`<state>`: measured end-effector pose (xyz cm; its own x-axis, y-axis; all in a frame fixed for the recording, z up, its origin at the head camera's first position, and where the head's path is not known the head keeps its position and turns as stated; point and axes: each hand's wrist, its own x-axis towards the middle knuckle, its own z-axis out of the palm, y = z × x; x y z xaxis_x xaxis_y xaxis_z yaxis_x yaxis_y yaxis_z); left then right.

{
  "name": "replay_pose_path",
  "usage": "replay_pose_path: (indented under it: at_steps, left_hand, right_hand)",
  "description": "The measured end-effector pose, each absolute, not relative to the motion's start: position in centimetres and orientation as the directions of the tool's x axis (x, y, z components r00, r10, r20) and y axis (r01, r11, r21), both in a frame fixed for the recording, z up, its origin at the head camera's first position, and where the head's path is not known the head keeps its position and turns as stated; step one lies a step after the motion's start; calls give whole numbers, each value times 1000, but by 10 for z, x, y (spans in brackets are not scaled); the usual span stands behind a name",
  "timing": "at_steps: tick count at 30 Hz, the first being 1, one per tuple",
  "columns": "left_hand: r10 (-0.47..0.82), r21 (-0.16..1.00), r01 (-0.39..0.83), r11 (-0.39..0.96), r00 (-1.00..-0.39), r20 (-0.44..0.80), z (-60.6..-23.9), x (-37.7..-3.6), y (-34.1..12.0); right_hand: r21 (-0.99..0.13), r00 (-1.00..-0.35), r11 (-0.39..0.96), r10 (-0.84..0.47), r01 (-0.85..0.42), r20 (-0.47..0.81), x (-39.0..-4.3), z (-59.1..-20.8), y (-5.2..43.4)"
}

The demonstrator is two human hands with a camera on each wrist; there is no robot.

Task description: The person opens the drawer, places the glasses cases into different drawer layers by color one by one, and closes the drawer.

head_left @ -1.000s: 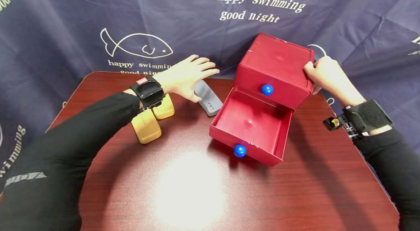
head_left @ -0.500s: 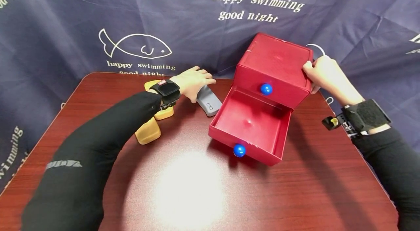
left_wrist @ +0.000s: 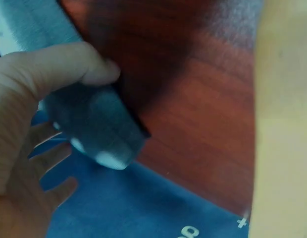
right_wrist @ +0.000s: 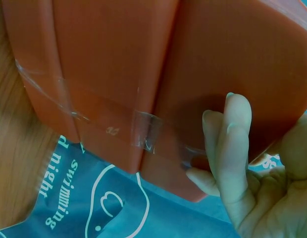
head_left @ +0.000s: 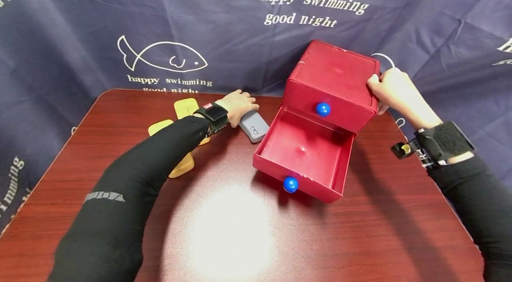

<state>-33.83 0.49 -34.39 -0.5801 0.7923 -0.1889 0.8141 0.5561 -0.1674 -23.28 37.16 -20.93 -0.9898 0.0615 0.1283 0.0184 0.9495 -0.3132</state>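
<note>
The dark wood-grain table lies broad and bare toward the person from both hands, its far edge meeting the navy printed cloth. The right hand grips the back corner of the smooth red drawer box — fingers flat on its taped rear. Its lower drawer stands pulled out between the hands. The left hand curls around the rounded grey case; matte yellow cases lie just beside its wrist.

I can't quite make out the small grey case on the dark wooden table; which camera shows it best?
The head view: the grey oblong case shows whole under the left hand. The left wrist view shows one blurred end; the right wrist view shows none.
</note>
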Motion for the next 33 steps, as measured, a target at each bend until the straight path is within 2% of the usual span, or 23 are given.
replay_pose_path:
  at_steps: [6,19,33]
  left_hand:
    - [807,-150,821,550,-569,-158,-353,-339,3]
    - [761,-84,782,618,-621,-187,-358,-337,-9]
    - [717,-114,745,657,-665,-209,-358,-322,-17]
  right_hand:
    - [-310,-988,951,65,18,142,-233,-210,371]
    - [-310,-989,951,58,13,138,-232,-209,371]
    - [-319,-990,947,65,21,127,-232,-210,371]
